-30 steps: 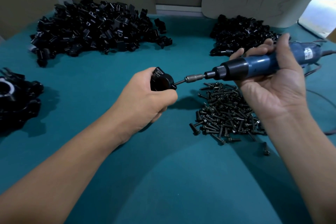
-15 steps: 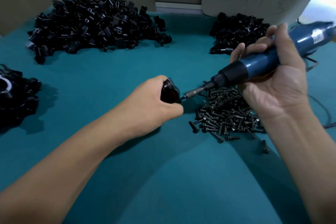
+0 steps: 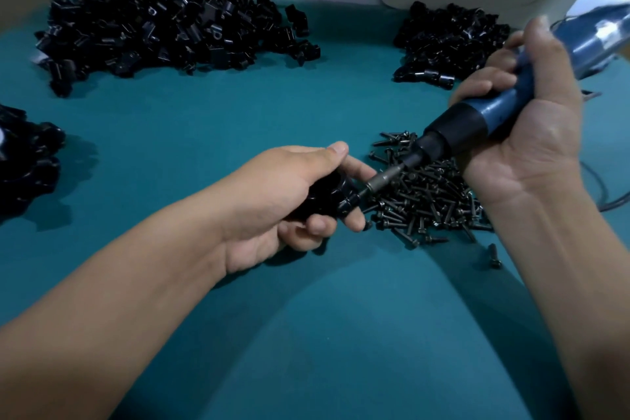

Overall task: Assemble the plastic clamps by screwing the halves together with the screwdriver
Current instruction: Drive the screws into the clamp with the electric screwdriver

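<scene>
- The left hand (image 3: 272, 201) curls around a rounded, glossy black plastic clamp (image 3: 327, 198), low over the teal felt table (image 3: 306, 334).
- The metal bit meets the clamp's right end.
- The right hand (image 3: 531, 133) grips the blue cylindrical screwdriver (image 3: 484, 119), tilted above a heap of dark screws (image 3: 426, 198).

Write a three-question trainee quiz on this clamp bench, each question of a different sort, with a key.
1. True or false: the right hand grips the blue electric screwdriver.
2. Which does the left hand hold? A) the black plastic clamp B) a loose screw C) nothing
3. Fill in: the screwdriver's bit tip meets the clamp beside the heap of dark metal ____ on the teal table mat.

Key: 1 true; 2 A; 3 screws.
</scene>
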The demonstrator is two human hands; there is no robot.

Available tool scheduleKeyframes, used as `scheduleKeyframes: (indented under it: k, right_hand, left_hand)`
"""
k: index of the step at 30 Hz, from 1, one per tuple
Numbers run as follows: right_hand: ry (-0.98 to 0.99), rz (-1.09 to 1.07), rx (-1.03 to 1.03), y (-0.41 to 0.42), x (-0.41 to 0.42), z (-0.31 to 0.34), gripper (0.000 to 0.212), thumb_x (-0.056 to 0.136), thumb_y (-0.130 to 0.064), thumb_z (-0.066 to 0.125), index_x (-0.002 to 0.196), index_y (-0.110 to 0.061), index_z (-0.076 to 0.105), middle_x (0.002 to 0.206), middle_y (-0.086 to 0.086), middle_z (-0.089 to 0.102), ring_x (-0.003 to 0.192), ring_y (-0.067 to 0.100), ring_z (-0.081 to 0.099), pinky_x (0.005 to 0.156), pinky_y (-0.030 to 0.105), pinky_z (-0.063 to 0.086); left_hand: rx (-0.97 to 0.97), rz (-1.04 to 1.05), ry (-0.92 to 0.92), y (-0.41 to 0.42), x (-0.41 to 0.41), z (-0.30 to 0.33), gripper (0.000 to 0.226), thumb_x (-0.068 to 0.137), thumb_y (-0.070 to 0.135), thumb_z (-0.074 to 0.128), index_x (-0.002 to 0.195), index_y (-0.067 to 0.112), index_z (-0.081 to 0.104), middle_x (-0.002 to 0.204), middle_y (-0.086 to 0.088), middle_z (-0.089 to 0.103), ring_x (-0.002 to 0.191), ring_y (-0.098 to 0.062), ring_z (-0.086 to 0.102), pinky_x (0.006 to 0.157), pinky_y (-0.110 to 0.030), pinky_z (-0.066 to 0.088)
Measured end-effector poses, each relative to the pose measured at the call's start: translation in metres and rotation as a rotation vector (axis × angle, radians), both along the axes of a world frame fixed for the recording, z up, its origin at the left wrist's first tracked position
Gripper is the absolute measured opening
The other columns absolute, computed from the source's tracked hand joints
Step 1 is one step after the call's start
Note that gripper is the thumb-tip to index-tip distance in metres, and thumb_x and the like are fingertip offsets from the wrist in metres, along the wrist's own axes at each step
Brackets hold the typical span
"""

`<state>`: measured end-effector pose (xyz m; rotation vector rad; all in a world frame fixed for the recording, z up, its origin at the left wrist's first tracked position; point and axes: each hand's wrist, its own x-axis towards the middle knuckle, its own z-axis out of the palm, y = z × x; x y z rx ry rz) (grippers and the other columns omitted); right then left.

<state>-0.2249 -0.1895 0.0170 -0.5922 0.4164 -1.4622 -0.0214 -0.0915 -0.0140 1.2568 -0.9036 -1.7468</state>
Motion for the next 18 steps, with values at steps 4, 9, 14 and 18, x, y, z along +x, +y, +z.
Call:
scheduleKeyframes:
  k: [4,9,14,18]
  right_hand:
    - [0.032,-0.025,0.004,-0.002,0.0,-0.002,0.017,0.101,-0.022,0.072,0.097,-0.013,0.058,0.078,-0.003,0.054,0.058,0.006,0.047,0.058,0.02,0.046]
    - [-0.013,0.03,0.07,-0.004,0.001,-0.007,0.018,0.102,-0.023,0.072,0.097,-0.012,0.058,0.077,-0.004,0.053,0.057,0.005,0.048,0.055,0.019,0.047]
    - [-0.038,0.024,0.127,-0.007,0.0,-0.01,0.019,0.1,-0.022,0.074,0.095,-0.011,0.06,0.077,-0.004,0.054,0.058,0.005,0.048,0.055,0.019,0.047]
    - [-0.04,0.027,0.134,-0.007,0.0,-0.011,0.019,0.099,-0.022,0.075,0.094,-0.012,0.06,0.076,-0.004,0.054,0.057,0.005,0.049,0.055,0.019,0.047]
  left_hand:
    - [0.053,-0.034,0.068,0.001,0.0,-0.001,0.04,0.11,0.047,0.05,0.111,0.01,0.066,0.077,-0.013,0.066,0.045,-0.007,0.033,0.034,-0.016,0.022]
    - [0.035,-0.068,0.096,0.001,-0.001,-0.001,0.03,0.109,0.04,0.055,0.107,0.011,0.062,0.078,-0.011,0.065,0.042,-0.004,0.028,0.034,-0.012,0.019]
    - [0.015,-0.058,0.097,0.002,-0.003,0.0,0.026,0.109,0.038,0.055,0.108,0.014,0.065,0.074,-0.011,0.061,0.046,-0.006,0.025,0.036,-0.013,0.017]
    - [0.025,-0.048,0.1,0.002,-0.005,-0.001,0.025,0.11,0.038,0.053,0.11,0.014,0.062,0.073,-0.011,0.061,0.045,-0.006,0.025,0.036,-0.013,0.017]
